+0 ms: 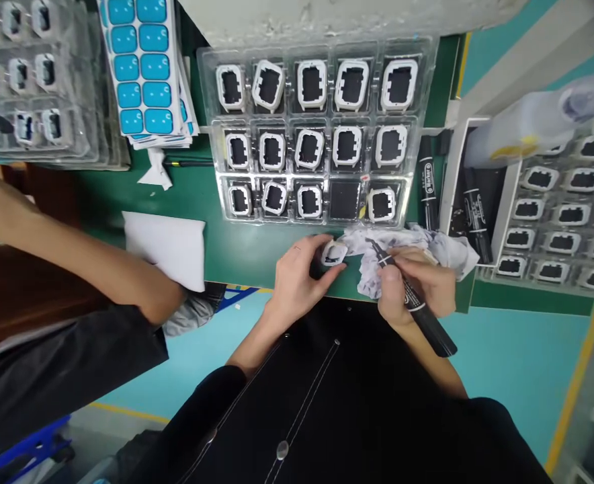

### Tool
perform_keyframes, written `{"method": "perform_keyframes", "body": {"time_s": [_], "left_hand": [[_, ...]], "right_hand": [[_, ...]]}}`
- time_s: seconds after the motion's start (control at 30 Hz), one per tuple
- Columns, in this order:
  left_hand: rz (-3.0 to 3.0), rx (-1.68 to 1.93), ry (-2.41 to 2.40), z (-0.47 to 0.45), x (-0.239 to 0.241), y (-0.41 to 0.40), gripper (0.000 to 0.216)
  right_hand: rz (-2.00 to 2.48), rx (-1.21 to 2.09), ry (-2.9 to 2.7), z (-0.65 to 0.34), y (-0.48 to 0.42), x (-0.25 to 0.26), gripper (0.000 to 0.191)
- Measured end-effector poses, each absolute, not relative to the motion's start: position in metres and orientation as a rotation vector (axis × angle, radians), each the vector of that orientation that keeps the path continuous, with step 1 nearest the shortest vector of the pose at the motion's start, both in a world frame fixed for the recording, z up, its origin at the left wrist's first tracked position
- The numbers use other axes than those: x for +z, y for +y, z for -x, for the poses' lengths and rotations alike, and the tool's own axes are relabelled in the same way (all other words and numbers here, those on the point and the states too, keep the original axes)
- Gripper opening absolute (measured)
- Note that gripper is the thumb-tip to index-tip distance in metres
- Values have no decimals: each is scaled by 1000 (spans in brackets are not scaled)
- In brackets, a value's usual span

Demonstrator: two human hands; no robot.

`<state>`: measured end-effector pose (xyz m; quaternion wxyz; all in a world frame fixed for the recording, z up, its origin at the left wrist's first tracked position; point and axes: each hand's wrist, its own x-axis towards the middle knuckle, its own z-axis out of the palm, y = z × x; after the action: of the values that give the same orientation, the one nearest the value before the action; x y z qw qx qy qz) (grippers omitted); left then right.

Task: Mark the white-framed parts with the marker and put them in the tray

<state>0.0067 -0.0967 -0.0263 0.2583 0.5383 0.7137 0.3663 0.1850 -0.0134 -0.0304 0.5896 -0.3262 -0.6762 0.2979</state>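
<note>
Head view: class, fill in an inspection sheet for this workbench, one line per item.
Surface: green bench top, crowded.
Job's things: small white frame in left hand; black marker in right hand; clear tray of frames, one pocket empty.
Clutter: stained rag, white sheet, blue sticker sheets, spare markers.
Grips: both hands closed on their items.
Cables: nothing seen.
Surroundings: another person's arm at left; more trays at right.
</note>
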Motion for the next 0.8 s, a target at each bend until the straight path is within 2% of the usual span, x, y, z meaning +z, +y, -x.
{"method": "perform_keyframes", "body": {"time_s": [0.07,0.17,0.23,0.33,0.43,0.8], "left_hand": [[-1167,1190,1737,-13,-29,-95,35],[-819,1344,1466,-23,-31,-89,44],[-745,1373,1379,-27,-32,-85,47],[-740,1385,1369,-28,-33,-80,36],[-755,1385,1400,-27,-36,-79,29],[-878,1367,1577,-32,-36,-79,21]], "right_hand": [[792,776,-1619,-186,-15,-27,4],[860,897,-1659,-186,-17,-21,17],[870,955,-1686,-186,-18,-18,16],[811,1015,-1702,-184,-18,-17,5],[749,996,-1680,-180,-17,-20,12],[726,836,-1753,-176,-13,-23,22]]}}
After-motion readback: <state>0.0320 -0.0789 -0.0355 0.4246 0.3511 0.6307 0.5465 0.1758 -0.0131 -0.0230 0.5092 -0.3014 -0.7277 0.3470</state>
